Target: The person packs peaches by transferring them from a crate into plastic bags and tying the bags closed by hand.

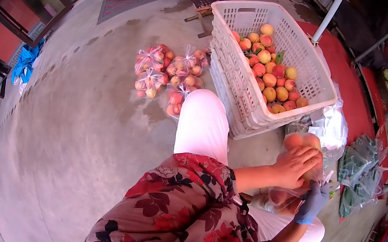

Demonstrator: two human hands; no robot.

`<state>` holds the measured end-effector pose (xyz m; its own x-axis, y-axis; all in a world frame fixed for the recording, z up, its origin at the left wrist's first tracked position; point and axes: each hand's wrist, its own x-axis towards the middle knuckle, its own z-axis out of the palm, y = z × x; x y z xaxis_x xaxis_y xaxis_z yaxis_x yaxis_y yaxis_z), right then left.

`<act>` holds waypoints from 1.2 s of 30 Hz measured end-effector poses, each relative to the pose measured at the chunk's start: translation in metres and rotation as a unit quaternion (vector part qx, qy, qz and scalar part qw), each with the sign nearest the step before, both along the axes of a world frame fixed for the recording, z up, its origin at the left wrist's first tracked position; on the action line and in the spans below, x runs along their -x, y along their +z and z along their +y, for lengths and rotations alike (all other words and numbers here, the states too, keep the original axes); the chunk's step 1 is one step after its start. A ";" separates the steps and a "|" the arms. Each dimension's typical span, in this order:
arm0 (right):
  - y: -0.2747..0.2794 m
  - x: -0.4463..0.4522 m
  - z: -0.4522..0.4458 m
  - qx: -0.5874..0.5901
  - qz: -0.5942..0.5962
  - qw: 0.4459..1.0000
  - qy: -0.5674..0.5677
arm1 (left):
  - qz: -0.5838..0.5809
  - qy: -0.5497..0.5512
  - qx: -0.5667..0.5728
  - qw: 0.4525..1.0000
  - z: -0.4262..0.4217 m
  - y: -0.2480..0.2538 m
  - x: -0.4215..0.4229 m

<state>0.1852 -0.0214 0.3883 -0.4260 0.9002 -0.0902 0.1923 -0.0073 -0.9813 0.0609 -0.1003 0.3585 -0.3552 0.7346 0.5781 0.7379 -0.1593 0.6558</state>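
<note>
Over my right leg is a clear plastic bag of peaches (294,141). My left hand (297,165), bare, lies across the bag with its fingers curled over the peaches. A blue glove covers my right hand (312,203), which grips the bag's side at the right; its fingertips are partly hidden. More peaches show through the plastic below my left hand. Just beyond the bag stands a white slatted crate (276,122), with loose peaches (270,77) and a few green leaves inside.
Several tied bags of peaches (150,80) sit on the concrete floor left of the crate. Clear plastic bags (363,167) lie at the right by a red mat (339,63). A white pole (329,18) rises behind the crate, near a low stool (205,1).
</note>
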 end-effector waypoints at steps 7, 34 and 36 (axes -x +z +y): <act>0.129 0.025 -0.077 -0.079 0.124 0.986 0.084 | 0.132 0.029 -0.096 0.986 -0.051 0.124 0.021; 0.106 0.349 -0.284 -0.284 0.109 0.661 0.686 | 0.159 0.625 0.005 0.764 -0.334 0.099 0.206; 0.103 0.358 -0.287 -0.285 0.128 0.659 0.684 | 0.170 0.642 -0.013 0.747 -0.334 0.103 0.212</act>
